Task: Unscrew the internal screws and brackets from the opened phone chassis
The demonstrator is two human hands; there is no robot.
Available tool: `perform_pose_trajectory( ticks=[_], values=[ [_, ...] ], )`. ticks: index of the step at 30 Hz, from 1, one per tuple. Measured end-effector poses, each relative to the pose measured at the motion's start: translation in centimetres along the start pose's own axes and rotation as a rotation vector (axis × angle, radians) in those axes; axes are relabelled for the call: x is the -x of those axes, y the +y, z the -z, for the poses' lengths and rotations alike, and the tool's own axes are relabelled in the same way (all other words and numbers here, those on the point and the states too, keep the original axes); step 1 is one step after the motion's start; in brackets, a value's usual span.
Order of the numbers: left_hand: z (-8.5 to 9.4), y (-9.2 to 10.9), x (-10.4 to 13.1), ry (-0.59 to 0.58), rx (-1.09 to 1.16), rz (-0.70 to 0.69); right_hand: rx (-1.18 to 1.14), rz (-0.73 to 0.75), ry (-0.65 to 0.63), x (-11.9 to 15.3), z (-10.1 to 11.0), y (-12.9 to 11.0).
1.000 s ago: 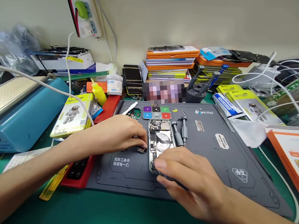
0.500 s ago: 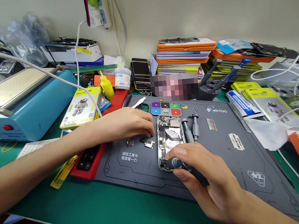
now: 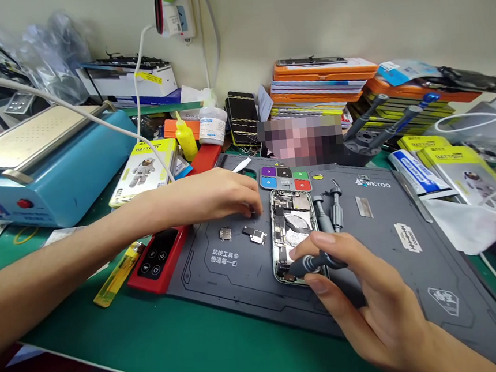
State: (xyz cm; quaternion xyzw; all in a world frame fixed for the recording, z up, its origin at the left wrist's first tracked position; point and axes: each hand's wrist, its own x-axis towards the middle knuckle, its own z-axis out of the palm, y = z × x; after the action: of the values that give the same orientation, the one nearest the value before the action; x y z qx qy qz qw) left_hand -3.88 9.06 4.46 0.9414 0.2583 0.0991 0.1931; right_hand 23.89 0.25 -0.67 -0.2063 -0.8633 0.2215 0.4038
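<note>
An opened phone [image 3: 283,246] lies on a grey repair mat [image 3: 240,291], its inner parts bare. In my right hand [image 3: 376,290] is a dark grey screwdriver [image 3: 310,263], pinched between thumb and fingers and slanted low across the phone's lower end. Its tip is hard to make out. My left hand [image 3: 226,193] hovers over the mat left of the phone's upper end, fingers curled down and together. Whatever they may hold is hidden. Below that hand lie a small metal part with a dark tail [image 3: 257,236] and a small metal card reader [image 3: 225,234].
Two grey screwdrivers [image 3: 336,210] lie right of the phone. A coloured screw tray [image 3: 285,178] sits above it. A red control panel [image 3: 153,264] edges the mat. At left is a blue heating machine [image 3: 57,185]; battery boxes [image 3: 468,175] are at right.
The camera view has turned slightly left, so everything sits further right. My left hand has lifted slightly away from the small tailed part, uncovering its dark end. My right hand still holds the screwdriver.
</note>
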Motion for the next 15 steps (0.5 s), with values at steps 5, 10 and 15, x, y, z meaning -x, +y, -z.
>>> perform_pose_trajectory(
  ticks=[5,10,15],
  values=[
    [0.2,1.0,0.1,-0.016,-0.029,0.001,-0.006,-0.002,-0.013,-0.2,0.0,-0.2],
    [-0.7,3.2,0.6,-0.086,-0.299,0.026,0.017,0.027,-0.007,-0.4,-0.2,-0.1],
    [-1.6,4.6,1.1,-0.073,-0.297,0.110,0.020,0.059,0.040,-0.4,-0.3,-0.1]
  ],
)
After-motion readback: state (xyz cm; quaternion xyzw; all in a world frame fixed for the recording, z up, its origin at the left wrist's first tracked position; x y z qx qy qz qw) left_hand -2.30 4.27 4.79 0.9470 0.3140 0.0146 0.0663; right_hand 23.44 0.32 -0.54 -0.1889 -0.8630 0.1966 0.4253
